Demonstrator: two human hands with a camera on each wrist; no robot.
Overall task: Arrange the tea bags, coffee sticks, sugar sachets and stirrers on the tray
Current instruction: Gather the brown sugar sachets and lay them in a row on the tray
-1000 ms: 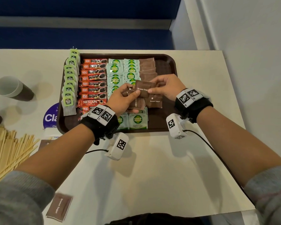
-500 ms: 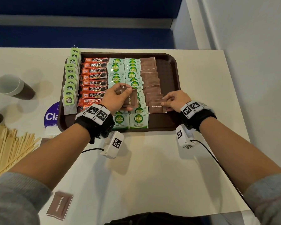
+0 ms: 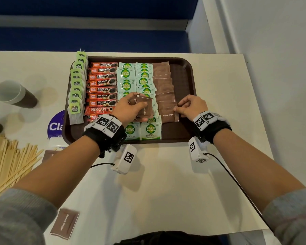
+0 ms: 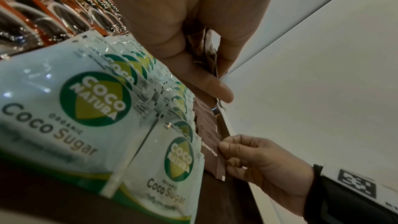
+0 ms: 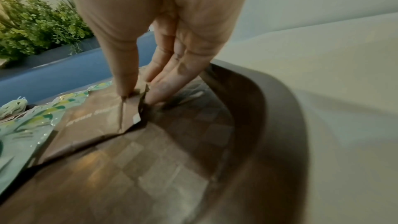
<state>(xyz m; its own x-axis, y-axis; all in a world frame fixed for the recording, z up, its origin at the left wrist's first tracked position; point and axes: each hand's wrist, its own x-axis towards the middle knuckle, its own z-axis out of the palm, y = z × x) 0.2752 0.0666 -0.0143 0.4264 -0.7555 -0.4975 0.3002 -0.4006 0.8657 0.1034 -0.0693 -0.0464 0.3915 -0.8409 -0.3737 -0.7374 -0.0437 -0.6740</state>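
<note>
Over the tray point(image 3: 189, 85), left hand point(image 3: 129, 108) grips brown sachets point(image 3: 146, 107).

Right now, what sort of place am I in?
Probably a cafe or office pantry: a brown serving tray of coffee sticks, a paper cup, and blue bench seating behind the table.

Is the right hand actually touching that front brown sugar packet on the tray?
Touching. The right wrist view shows the right hand pinching the edge of the front brown sugar packet between thumb and fingertips.
</note>
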